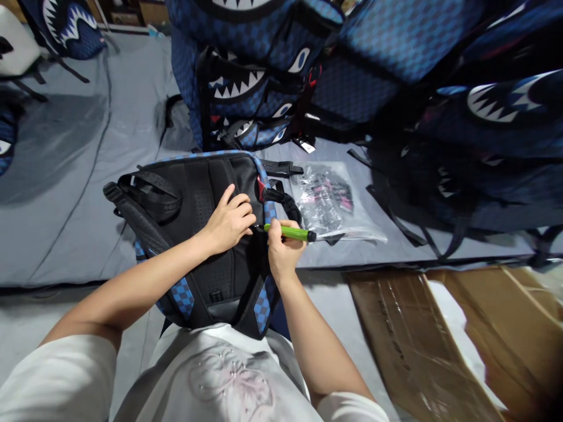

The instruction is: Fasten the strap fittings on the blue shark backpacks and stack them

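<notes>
A black backpack [200, 193] with blue checkered trim leans against the grey-covered table's front edge, its padded back panel and straps facing me. My left hand [231, 223] rests on this panel. Its fingers are bent, and the thumb and forefinger close on the black fabric near the right edge; the exact pinch is partly hidden. In my right hand [285, 249] is a green-handled tool [290, 232] with a black end cap. Its thin dark tip points left, towards my left fingertips. Just above this hand, a black webbing strap [288, 205] hangs off the backpack's side.
Behind the backpack stand stacked blue checkered shark-face backpacks [246, 76], with more at the right [484, 146]. A clear plastic bag [329, 196] of small dark and pink pieces lies on the grey table cover [57, 193]. Cardboard [396, 334] lies at the lower right.
</notes>
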`<action>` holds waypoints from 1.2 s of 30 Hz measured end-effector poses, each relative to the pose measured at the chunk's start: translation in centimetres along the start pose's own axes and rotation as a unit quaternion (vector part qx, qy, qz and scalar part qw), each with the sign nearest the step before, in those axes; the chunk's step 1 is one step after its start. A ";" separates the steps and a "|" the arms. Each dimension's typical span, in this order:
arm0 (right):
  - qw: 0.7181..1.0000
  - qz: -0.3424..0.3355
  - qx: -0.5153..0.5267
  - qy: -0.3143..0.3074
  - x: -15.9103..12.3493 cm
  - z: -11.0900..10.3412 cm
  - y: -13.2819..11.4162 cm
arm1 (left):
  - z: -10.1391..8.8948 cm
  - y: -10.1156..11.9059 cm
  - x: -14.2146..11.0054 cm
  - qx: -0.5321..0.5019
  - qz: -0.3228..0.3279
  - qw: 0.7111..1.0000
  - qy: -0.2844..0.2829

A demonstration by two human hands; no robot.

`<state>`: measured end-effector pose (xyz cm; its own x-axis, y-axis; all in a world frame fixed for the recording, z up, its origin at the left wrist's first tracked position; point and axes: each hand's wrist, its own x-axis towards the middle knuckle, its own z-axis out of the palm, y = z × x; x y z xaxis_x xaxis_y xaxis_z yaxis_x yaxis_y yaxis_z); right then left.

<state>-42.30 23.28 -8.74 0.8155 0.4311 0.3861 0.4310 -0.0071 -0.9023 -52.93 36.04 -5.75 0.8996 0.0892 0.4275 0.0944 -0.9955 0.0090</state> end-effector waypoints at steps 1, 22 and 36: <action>1.000 -0.011 -0.007 -0.011 0.1 0.1 -0.1 | 0.1 0.0 0.0 0.002 0.000 1.000 0.002; 0.993 -0.064 -0.095 -0.032 0.6 0.2 0.4 | 0.8 0.0 -0.3 0.021 -0.002 0.999 0.030; 0.984 -0.070 -0.151 -0.058 1.9 0.4 -0.1 | 0.8 0.0 -0.5 0.001 -0.006 0.999 0.042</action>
<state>-40.95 24.44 -8.01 0.6973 0.5477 0.4624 0.6460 -0.2009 -0.7364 -53.09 36.00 -6.68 0.8598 0.0988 0.5010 0.1062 -0.9943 0.0140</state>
